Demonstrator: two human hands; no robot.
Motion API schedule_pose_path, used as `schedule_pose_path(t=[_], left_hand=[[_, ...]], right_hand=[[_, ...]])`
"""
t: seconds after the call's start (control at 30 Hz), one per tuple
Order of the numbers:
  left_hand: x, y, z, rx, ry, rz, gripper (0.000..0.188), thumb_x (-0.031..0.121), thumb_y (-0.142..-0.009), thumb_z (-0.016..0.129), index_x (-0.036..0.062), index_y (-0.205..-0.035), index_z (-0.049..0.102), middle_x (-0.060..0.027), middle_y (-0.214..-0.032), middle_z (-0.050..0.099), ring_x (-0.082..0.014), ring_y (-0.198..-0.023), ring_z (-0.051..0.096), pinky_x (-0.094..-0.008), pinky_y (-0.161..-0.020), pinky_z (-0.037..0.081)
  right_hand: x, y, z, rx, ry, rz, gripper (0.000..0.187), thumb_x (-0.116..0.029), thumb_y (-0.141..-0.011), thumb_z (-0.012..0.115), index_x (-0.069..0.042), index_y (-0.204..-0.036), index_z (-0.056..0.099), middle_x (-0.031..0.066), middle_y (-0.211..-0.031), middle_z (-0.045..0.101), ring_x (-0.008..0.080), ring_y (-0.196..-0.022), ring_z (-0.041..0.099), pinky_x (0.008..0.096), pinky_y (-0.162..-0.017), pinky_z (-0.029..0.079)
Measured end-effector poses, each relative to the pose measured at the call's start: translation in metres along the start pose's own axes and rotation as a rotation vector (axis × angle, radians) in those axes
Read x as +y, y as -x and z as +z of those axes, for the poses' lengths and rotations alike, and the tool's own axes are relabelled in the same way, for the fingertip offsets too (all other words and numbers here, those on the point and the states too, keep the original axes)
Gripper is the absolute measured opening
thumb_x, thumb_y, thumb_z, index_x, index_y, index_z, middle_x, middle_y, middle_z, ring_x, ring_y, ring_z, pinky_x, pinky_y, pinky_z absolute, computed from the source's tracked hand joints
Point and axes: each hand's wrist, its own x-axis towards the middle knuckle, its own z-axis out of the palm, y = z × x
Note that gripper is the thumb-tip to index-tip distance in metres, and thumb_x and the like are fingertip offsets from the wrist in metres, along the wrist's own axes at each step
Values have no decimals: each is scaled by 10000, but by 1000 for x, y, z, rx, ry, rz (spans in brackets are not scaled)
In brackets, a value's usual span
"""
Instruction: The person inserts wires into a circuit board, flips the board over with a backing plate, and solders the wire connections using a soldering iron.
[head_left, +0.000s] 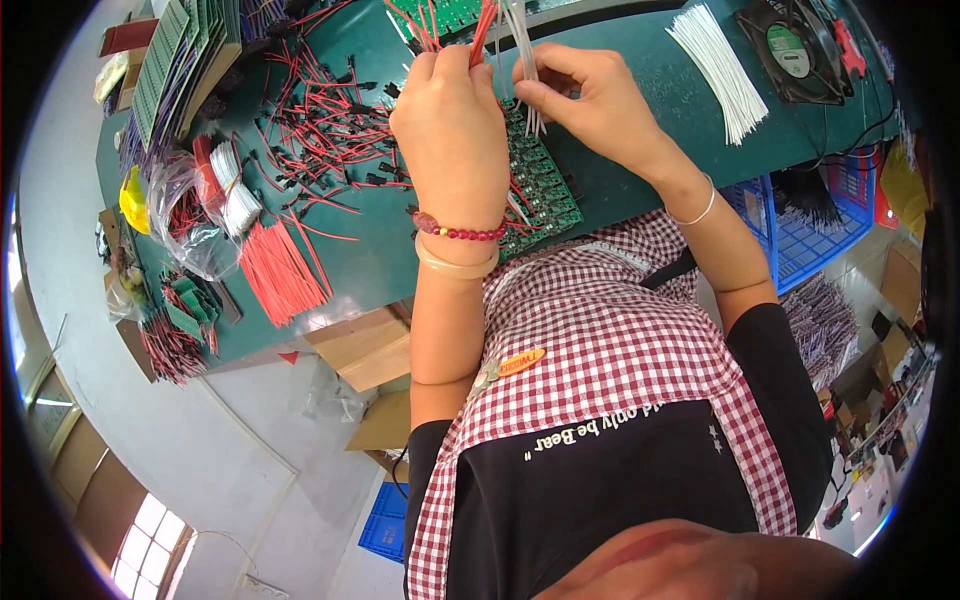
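Observation:
Over the bench, my left hand is closed, its back turned up, around a bunch of red wires that stick out past the fingers. Beside it, my right hand pinches a bunch of whitish wires between thumb and fingers. Beneath both hands lies a green circuit board panel with rows of small parts, partly covered by my left hand and wrist. Another green board shows at the top edge. My left fingertips are partly hidden.
Loose red wires with black connectors spread to the left on the green bench. Bundles of red wires and white wires lie on either side. A black fan sits far right, stacked boards far left, a blue crate lower right.

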Motion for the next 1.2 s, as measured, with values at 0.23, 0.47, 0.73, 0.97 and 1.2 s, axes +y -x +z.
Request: schedule_pose_path(t=[0.23, 0.47, 0.73, 0.97, 1.2], left_hand=[[0, 0, 1, -12, -33, -17, 114, 61, -807, 697, -35, -864, 673, -164, -766, 653, -292, -644, 634, -369, -600, 489], [-1, 0, 2, 7, -34, -14, 122, 70, -806, 701, -38, -854, 667, -166, -752, 650, -297, -645, 634, -376, -597, 487], [-2, -2, 1, -63, 3, -7, 96, 55, -814, 666, -33, -820, 628, -197, -760, 613, -377, -687, 613, -445, -607, 482], [-2, -1, -2, -91, 88, -88, 102, 55, -812, 671, -42, -824, 642, -187, -744, 619, -371, -686, 611, -432, -611, 476], [4, 0, -20, 84, 399, -135, 90, 54, -819, 689, -27, -857, 677, -124, -744, 636, -221, -608, 615, -322, -583, 473]], right_hand=[[1, -3, 3, -69, -10, 10, 190, -143, -858, 681, 12, -966, 659, 124, -651, 589, 164, -550, 525, 317, -542, 443], [-11, 1, -8, -106, 102, 60, 201, -142, -859, 662, 9, -992, 668, 161, -651, 588, 232, -536, 550, 351, -537, 447], [-31, -3, -23, -170, 255, 84, 171, -127, -855, 637, 31, -919, 649, 197, -651, 586, 323, -544, 568, 394, -539, 446], [-39, -21, -28, -65, 424, -118, 171, -136, -862, 636, 33, -838, 624, 165, -603, 556, 267, -509, 549, 376, -526, 427], [-51, -37, -29, 99, 398, -349, 170, -103, -879, 602, 61, -834, 598, 193, -695, 593, 319, -599, 610, 375, -547, 457]])
